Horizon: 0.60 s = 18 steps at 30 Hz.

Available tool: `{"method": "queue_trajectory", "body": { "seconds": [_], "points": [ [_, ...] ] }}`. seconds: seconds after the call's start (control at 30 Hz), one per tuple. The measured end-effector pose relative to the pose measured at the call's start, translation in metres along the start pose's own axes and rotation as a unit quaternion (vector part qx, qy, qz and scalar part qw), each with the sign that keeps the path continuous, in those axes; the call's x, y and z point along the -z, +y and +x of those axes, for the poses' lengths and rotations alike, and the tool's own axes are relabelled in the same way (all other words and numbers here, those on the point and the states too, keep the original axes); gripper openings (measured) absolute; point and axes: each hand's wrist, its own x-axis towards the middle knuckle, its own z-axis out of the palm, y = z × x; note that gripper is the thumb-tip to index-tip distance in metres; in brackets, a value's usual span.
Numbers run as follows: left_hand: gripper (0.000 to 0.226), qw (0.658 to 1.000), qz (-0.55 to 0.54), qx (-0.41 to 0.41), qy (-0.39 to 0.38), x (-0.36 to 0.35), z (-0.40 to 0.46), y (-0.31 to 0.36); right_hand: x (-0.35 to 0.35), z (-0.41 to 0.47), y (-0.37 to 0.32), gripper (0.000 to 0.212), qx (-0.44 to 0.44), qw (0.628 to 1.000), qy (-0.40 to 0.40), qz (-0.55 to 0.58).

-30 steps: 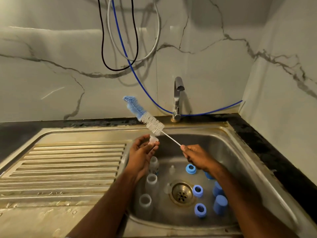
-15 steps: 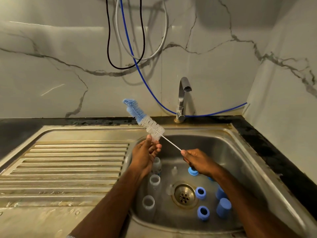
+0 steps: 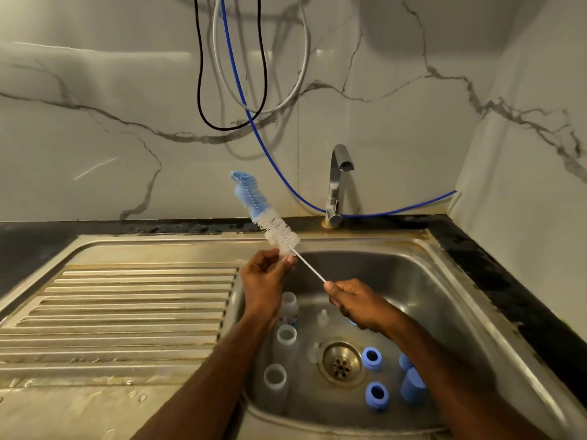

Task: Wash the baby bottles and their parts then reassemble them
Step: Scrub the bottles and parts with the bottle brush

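A stainless steel sink [image 3: 451,300] set into a dark countertop [image 3: 508,281] carries everything, with a ribbed draining board [image 3: 127,312] to its left. In the basin, three clear bottles [image 3: 287,339] stand in a row along the left wall, open mouths up, and a small clear teat [image 3: 323,317] sits just behind the drain [image 3: 341,363]. To the right of the drain lie two blue collar rings [image 3: 371,358], with blue caps [image 3: 411,384] beyond them near the right wall.
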Motion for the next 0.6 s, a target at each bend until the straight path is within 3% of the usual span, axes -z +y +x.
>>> {"method": "queue_trajectory", "body": {
  "seconds": [0.1,0.17,0.23,0.3,0.4,0.47,0.5,0.57,0.6],
  "points": [
    [0.027,0.999,0.011,0.010,-0.049,0.005,0.004,0.007,-0.001,0.005,0.003,0.051,0.029,0.998,0.021,-0.052],
    [0.035,0.990,-0.059,0.112,-0.068,0.010,0.006,0.015,0.007,0.006,0.009,0.052,0.051,0.992,0.059,-0.096],
    [0.035,0.960,-0.154,0.226,-0.067,0.013,0.007,0.021,0.011,0.004,0.012,0.052,0.070,0.988,0.072,-0.120],
    [0.032,0.944,-0.208,0.252,-0.053,0.011,0.006,0.021,0.007,0.000,0.008,0.051,0.081,0.987,0.061,-0.123],
    [0.026,0.979,-0.164,0.116,-0.029,0.005,0.005,0.015,-0.005,-0.003,-0.005,0.050,0.043,0.998,-0.001,-0.048],
    [0.023,1.000,-0.002,-0.010,-0.018,0.009,0.007,0.011,-0.012,-0.005,-0.010,0.050,-0.041,0.995,-0.078,0.051],
    [0.022,0.994,0.090,-0.067,-0.009,0.013,0.010,0.009,-0.015,-0.006,-0.010,0.050,-0.062,0.991,-0.094,0.067],
    [0.018,0.975,0.185,-0.123,-0.003,0.021,0.015,0.006,-0.016,-0.005,-0.008,0.051,-0.029,0.998,-0.054,0.004],
    [0.014,0.976,0.187,-0.114,-0.015,0.023,0.016,0.006,-0.015,-0.004,-0.006,0.052,0.005,0.998,-0.013,-0.066]
  ]
}}
